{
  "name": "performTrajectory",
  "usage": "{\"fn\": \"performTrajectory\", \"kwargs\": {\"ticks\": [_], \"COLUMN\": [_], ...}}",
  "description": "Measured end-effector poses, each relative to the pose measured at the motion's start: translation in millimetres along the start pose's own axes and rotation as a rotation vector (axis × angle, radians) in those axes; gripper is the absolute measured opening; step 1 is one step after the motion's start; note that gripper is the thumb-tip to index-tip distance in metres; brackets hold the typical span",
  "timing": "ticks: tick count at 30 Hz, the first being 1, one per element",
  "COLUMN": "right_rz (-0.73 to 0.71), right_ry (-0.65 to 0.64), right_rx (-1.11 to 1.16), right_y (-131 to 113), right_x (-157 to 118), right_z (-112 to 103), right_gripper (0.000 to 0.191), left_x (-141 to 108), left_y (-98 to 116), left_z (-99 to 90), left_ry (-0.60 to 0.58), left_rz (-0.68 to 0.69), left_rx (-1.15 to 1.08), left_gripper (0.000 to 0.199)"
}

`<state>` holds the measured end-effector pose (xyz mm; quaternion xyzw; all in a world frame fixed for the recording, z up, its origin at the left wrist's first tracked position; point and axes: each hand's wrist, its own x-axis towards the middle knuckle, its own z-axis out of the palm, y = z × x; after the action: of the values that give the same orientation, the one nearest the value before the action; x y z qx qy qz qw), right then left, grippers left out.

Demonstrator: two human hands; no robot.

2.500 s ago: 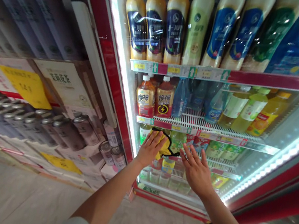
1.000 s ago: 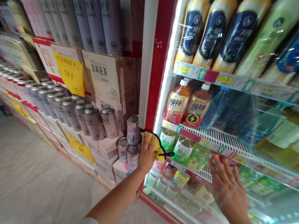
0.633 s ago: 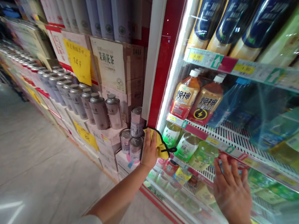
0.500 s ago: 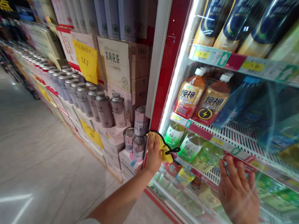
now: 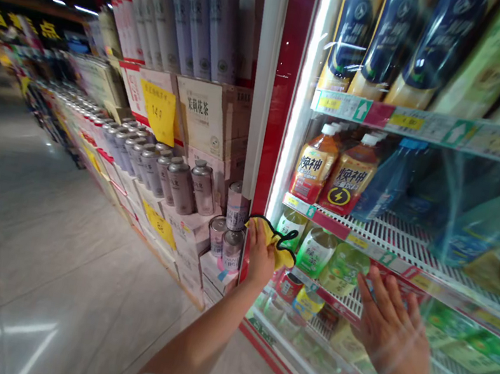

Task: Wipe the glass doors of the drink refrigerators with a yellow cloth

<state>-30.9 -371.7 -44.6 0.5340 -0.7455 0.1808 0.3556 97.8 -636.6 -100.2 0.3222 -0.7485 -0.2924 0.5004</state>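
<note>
My left hand (image 5: 261,256) is closed on a yellow cloth (image 5: 283,256) with a black edge and a black loop. It presses the cloth at the red frame (image 5: 278,121) of a lit drinks cooler. My right hand (image 5: 394,328) has its fingers spread, palm toward the cooler's glass, with nothing in it; whether it touches the glass is hard to tell. Behind the glass, near the cloth, stand green tea bottles (image 5: 316,250). Above them on a shelf are orange-red drink bottles (image 5: 314,166).
Left of the cooler, stacked boxes (image 5: 204,114) carry rows of tall cans (image 5: 222,27) and short cans (image 5: 180,184). A few cans (image 5: 232,248) stand close beside my left hand. Tiled floor (image 5: 68,284) stretches along the display.
The view has shifted, so the shelves and cans sit lower and more of the far aisle shows. The cloth's shape and its loop have changed slightly; my left hand still holds it.
</note>
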Motion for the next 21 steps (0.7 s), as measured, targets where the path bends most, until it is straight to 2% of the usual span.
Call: {"fn": "performTrajectory", "kwargs": {"ticks": [4, 6, 9, 11, 13, 16, 19, 21], "right_rz": [0.023, 0.013, -0.021, -0.031, -0.028, 0.009, 0.026, 0.022], "right_ry": [0.001, -0.001, -0.007, -0.014, -0.021, -0.024, -0.031, -0.038], "right_rx": [0.023, 0.016, 0.002, 0.003, 0.012, 0.027, 0.039, 0.041], "right_y": [-2, -1, 5, 9, 13, 16, 21, 26], "right_x": [-4, -7, -13, -16, -21, -28, -39, -46], "right_z": [1, 3, 3, 2, 0, -2, -4, -6], "right_gripper": [0.086, 0.084, 0.082, 0.081, 0.079, 0.076, 0.074, 0.073], "left_x": [1, -7, -21, -27, -32, -46, -61, -63], "left_y": [24, 21, 16, 24, 41, 59, 50, 42], "left_z": [4.4, 8.5, 16.5, 24.0, 33.0, 44.8, 46.9, 44.3], "left_ry": [-0.063, -0.047, 0.003, 0.032, 0.032, -0.057, -0.173, -0.189], "left_rz": [0.239, 0.216, 0.106, 0.078, 0.107, 0.268, 0.476, 0.503], "left_rx": [0.056, 0.069, 0.084, 0.099, 0.123, 0.192, 0.277, 0.293], "left_gripper": [0.093, 0.094, 0.099, 0.101, 0.099, 0.093, 0.092, 0.094]}}
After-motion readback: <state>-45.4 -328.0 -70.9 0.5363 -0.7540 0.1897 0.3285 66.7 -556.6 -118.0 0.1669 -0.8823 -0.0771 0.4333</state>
